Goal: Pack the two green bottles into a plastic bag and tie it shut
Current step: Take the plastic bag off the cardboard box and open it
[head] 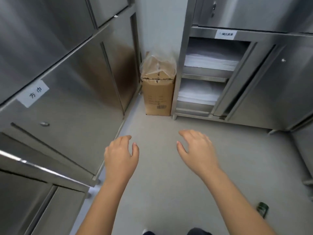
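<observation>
Looks like step one, fetching a bag: left hand (121,154) and right hand (197,147) both loose and empty, reaching toward the bag-lined box (158,92), while one green bottle (262,209) sits on the floor (169,184) at right, second unseen.

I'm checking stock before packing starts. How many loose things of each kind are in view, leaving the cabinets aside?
Dark green bottle, on the floor: 1
Brown cardboard box: 1
Clear plastic bag, in the box: 1
White folded stacks, on open shelves: 2
Total: 5
</observation>
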Demonstrator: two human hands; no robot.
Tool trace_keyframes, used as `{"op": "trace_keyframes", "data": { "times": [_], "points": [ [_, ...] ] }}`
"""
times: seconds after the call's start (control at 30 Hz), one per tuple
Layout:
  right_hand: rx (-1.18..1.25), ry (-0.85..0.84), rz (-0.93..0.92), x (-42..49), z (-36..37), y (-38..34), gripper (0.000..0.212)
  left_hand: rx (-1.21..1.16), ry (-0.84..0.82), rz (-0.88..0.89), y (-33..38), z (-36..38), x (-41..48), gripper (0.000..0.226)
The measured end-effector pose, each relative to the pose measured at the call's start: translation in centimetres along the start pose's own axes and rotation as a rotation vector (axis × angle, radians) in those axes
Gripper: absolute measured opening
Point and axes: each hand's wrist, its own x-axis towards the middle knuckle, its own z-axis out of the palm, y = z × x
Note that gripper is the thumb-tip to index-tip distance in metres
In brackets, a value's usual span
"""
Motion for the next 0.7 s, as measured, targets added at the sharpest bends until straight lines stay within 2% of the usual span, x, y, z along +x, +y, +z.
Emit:
{"op": "trace_keyframes", "data": {
  "times": [0.23, 0.37, 0.47, 0.6, 0.7],
  "points": [
    [0.001, -0.097, 0.069, 10.2, 3.6, 1.7, 0.031, -0.004, -0.055, -0.026, -1.6, 3.7, 9.2, 0.044],
    [0.023, -0.104, 0.088, 17.4, 5.1, 4.3, 0.033, -0.006, -0.106, -0.009, 0.6, 6.6, 16.5, 0.032],
    [0.031, -0.117, 0.079, 23.1, 5.5, 5.9, 0.032, -0.002, -0.130, 0.025, 3.3, 8.5, 22.4, 0.032],
    [0.009, -0.066, 0.039, 30.2, 6.8, 7.4, 0.031, -0.007, -0.144, 0.066, 5.9, 10.4, 29.8, 0.045],
    [0.015, -0.091, 0.051, 35.4, 8.2, 8.2, 0.031, -0.011, -0.153, 0.070, 6.4, 11.3, 34.5, 0.048]
  ]
}}
